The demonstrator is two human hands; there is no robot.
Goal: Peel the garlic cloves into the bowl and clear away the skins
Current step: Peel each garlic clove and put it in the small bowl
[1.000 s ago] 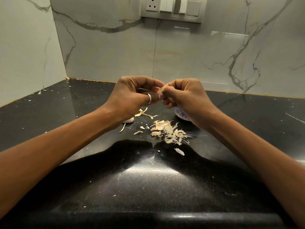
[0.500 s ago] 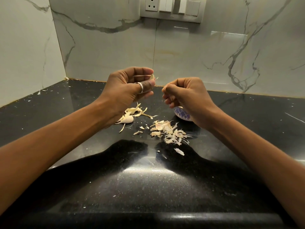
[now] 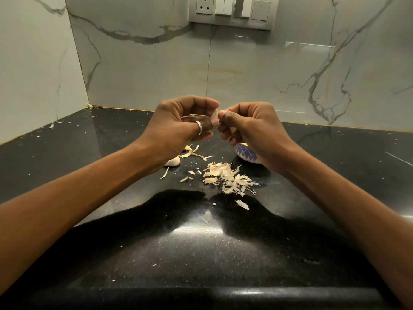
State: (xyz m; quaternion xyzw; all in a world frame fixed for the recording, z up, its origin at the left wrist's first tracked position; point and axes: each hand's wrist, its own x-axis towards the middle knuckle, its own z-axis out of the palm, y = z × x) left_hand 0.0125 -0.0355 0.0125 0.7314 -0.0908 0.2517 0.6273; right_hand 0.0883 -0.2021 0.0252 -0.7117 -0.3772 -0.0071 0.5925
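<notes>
Half a second ago the two hands were apart, the left one raised. Now the left grip (image 3: 185,124) has dropped and the right grip (image 3: 252,128) has closed the gap, so their fingertips meet again much as they did a second ago. The garlic clove (image 3: 215,115) sits between them, above the table (image 3: 111,153). The left grip curls round it, thumb and forefinger closed on its lower part. The right grip, fingers curled, pinches its upper edge; whether it has skin or flesh there is too small to tell.

Only a pale sliver of the clove shows, and the rest is buried in the left fingers. The bowl (image 3: 245,153) lies just under and behind the right grip, which covers most of it, so its contents cannot be seen. A second clove (image 3: 173,162) rests on the table below the left grip, half hidden by the wrist and less exposed than before. The pile of skins (image 3: 228,177) lies unchanged on the near side of both grips, between the forearms.
</notes>
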